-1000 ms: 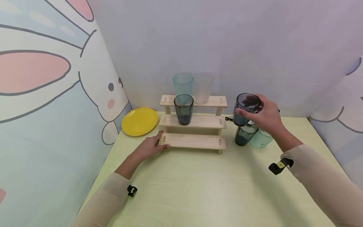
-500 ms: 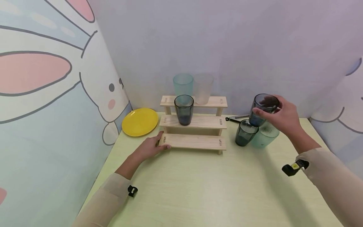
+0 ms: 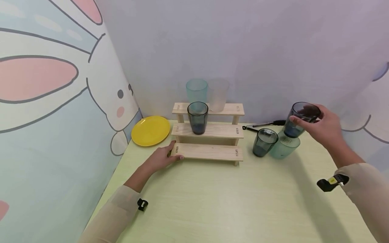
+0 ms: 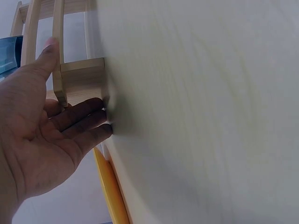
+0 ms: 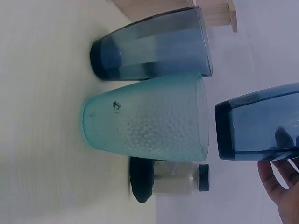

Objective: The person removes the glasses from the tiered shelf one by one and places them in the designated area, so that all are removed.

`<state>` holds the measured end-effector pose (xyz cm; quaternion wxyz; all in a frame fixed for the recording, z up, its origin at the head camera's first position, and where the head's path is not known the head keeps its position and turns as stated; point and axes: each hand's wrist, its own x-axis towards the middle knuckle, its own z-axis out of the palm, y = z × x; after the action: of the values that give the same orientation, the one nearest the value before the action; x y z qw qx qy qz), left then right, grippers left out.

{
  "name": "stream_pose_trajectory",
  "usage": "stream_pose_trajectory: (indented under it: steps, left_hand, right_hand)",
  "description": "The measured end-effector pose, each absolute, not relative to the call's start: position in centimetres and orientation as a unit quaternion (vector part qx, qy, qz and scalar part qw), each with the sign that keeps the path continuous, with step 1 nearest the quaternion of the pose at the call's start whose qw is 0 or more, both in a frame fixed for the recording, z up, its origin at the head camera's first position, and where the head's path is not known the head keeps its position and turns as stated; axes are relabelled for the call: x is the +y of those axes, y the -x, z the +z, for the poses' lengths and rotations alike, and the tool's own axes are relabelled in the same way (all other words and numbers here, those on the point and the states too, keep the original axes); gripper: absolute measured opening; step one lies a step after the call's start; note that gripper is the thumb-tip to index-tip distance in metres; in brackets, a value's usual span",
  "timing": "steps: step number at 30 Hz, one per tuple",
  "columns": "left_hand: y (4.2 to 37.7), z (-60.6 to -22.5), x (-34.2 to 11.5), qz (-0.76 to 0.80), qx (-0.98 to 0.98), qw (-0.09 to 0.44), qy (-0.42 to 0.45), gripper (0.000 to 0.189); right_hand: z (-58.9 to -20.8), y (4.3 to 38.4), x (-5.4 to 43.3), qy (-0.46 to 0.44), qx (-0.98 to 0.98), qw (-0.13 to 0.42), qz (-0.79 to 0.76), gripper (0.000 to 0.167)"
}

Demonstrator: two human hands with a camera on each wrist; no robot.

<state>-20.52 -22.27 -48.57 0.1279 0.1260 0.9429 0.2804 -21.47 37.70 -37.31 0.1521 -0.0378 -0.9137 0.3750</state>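
My right hand (image 3: 326, 126) grips a dark smoky glass (image 3: 304, 114), held upright in the air at the right. In the right wrist view, that glass (image 5: 259, 123) hangs above the rim of a pale green textured glass (image 5: 149, 121), apart from it. A second dark glass (image 3: 265, 143) stands on the table beside the green one. At the left end of a three-step wooden rack (image 3: 209, 151), my left hand (image 3: 159, 158) holds the lowest step, thumb at its front edge. Another dark glass (image 3: 198, 118) occupies the middle step. A blue-green glass (image 3: 196, 89) and a frosted clear glass (image 3: 219, 96) stand on top.
A yellow plate (image 3: 151, 131) lies left of the rack by the wall. Black-handled tongs (image 3: 267, 124) lie behind the right-hand glasses. The right wrist view also has a clear jar with a black lid (image 5: 203, 177). Walls enclose the table (image 3: 212, 202) at the back and sides.
My right hand has carried the held dark glass rightward, from above the standing dark glass to past the green one. More of the tongs shows now. My left hand stays on the rack.
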Motion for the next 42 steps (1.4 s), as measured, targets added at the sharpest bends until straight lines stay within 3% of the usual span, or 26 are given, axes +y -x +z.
stream_pose_trajectory:
  steps: [16, 23, 28, 35, 42]
  left_hand:
    - [20.5, -48.4, -22.0, 0.28, 0.943, 0.134, -0.12, 0.11]
    - [20.4, -48.4, -22.1, 0.286, 0.941, 0.136, -0.121, 0.109]
    - [20.4, -48.5, -22.1, 0.288, 0.94, 0.135, -0.12, 0.11]
    - [20.4, -48.4, -22.0, 0.285, 0.942, 0.136, -0.116, 0.11]
    - [20.3, -48.3, -21.9, 0.285, 0.942, 0.138, -0.112, 0.11]
  right_hand:
    - [-37.3, 20.2, 41.3, 0.067, -0.921, 0.139, 0.358, 0.039]
    - [-37.5, 19.8, 41.7, 0.087, -0.929, 0.148, 0.328, 0.05]
    - [-38.2, 19.6, 42.3, 0.075, -0.928, 0.148, 0.333, 0.043]
    - [-39.8, 19.2, 43.4, 0.048, -0.928, 0.113, 0.351, 0.058]
    - [-41.6, 18.5, 44.1, 0.037, -0.928, 0.096, 0.359, 0.056]
